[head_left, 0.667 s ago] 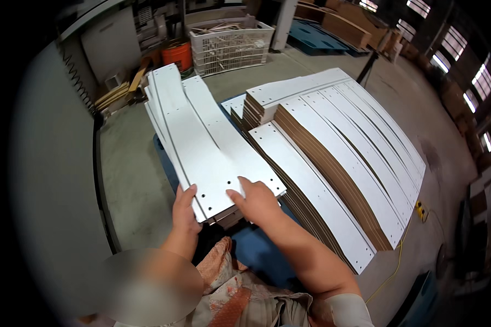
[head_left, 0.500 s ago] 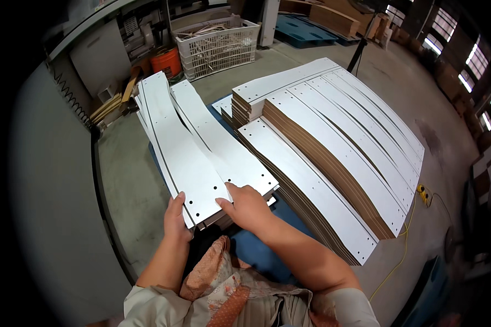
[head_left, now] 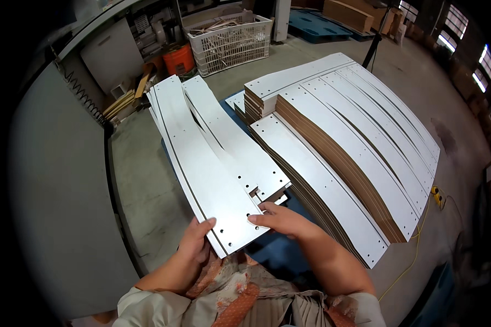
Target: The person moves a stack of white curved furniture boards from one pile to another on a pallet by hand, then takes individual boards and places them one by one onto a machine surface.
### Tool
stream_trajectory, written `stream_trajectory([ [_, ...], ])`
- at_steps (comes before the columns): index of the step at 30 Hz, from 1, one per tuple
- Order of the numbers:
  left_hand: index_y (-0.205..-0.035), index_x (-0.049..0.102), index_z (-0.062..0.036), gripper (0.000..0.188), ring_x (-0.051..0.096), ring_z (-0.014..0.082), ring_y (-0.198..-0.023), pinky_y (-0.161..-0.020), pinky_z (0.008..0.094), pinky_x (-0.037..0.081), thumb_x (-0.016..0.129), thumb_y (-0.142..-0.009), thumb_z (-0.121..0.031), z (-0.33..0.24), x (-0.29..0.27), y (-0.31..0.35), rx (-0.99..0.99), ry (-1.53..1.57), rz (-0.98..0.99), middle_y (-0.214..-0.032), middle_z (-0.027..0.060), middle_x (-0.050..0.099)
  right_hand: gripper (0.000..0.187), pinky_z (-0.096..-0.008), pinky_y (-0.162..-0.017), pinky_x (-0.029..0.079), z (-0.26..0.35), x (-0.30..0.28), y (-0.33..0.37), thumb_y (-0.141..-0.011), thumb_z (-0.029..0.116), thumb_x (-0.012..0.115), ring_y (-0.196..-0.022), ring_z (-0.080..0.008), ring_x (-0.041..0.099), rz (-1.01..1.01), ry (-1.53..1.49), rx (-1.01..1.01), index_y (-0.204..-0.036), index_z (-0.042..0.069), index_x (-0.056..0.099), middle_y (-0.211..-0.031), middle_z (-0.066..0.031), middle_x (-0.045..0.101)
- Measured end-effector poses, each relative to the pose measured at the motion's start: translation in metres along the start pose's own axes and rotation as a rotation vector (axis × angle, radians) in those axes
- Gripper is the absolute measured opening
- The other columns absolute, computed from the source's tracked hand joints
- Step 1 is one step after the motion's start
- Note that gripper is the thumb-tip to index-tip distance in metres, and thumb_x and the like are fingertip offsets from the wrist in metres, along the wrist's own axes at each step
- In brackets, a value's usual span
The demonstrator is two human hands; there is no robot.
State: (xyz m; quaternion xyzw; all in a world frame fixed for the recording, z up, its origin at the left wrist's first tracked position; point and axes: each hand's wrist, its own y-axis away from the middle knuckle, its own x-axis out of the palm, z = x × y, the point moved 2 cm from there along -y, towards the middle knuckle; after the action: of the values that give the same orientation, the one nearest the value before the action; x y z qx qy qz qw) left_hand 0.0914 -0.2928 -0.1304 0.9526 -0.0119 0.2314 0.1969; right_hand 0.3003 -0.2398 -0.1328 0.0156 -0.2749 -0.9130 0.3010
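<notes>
We have drawn the white panel (head_left: 208,173) toward us, past the adjacent board (head_left: 239,144), so it seems freer to handle; its near end juts out where earlier both lay about level. Our left hand (head_left: 195,240) and right hand (head_left: 283,219), half closed, grip its opposite edges, thumbs on top

I observe loose, pale beige sleeves (head_left: 147,308); a beige garment front (head_left: 270,308) with reddish floral print; and a dotted orange panel (head_left: 239,308).

With my left hand (head_left: 194,240) and my right hand (head_left: 282,219) I grip, thumbs (head_left: 206,224) on top, both forearms (head_left: 333,256) slanting inward.
</notes>
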Motion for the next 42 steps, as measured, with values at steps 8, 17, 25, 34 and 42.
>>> stream_trajectory([
  [8,-0.129,0.031,0.0018,0.055,0.05,0.0264,-0.109,-0.091,0.0373,0.042,0.053,-0.084,-0.02,0.007,-0.01,-0.013,-0.014,0.126,-0.056,-0.121,0.0152,0.047,0.071,-0.0341,-0.077,0.044,-0.007,0.009,0.015,-0.074,0.045,0.066,-0.097,-0.0219,0.052,-0.057,-0.08,0.011,-0.12,-0.004,0.043,-0.106,-0.0165,0.054],
  [17,-0.121,0.04,0.0048,0.048,0.058,0.0264,-0.097,-0.083,0.036,0.049,0.053,-0.086,-0.025,-0.005,-0.013,-0.027,0.025,0.131,-0.088,-0.11,0.0168,0.055,0.071,-0.0293,-0.071,0.047,-0.012,0.011,0.016,-0.074,0.034,0.071,-0.089,-0.0172,0.055,-0.247,-0.122,-0.184,-0.119,-0.008,0.036,-0.102,-0.0159,0.053],
  [25,-0.116,0.046,0.0033,0.047,0.059,0.0277,-0.096,-0.082,0.0373,0.049,0.046,-0.087,-0.033,-0.034,-0.032,-0.078,0.046,0.115,-0.232,-0.109,0.0175,0.057,0.096,-0.0434,-0.101,0.031,0.027,-0.006,-0.033,-0.071,0.05,0.068,-0.121,-0.0401,0.035,-0.393,0.481,-0.334,-0.13,-0.012,0.024,-0.125,-0.0309,0.038],
  [34,-0.12,0.045,-0.0003,0.054,0.057,0.0281,-0.097,-0.082,0.0382,0.047,0.05,-0.083,-0.039,-0.044,-0.007,-0.076,-0.018,0.122,-0.345,-0.11,0.0157,0.056,0.09,-0.0442,-0.098,0.033,0.045,0.004,-0.043,-0.068,0.038,0.073,-0.115,-0.0439,0.041,-0.421,0.366,-0.349,-0.127,-0.014,0.03,-0.123,-0.0344,0.04],
  [42,-0.121,0.043,0.0034,0.059,0.056,0.0308,-0.101,-0.086,0.039,0.046,0.049,-0.081,-0.039,-0.042,-0.022,-0.047,-0.151,0.264,-0.326,-0.113,0.0194,0.054,0.067,-0.0346,-0.079,0.045,0.073,0.032,-0.025,-0.065,0.015,0.074,-0.094,-0.0286,0.056,-0.314,0.021,-0.028,-0.118,-0.008,0.042,-0.101,-0.0229,0.056],
])
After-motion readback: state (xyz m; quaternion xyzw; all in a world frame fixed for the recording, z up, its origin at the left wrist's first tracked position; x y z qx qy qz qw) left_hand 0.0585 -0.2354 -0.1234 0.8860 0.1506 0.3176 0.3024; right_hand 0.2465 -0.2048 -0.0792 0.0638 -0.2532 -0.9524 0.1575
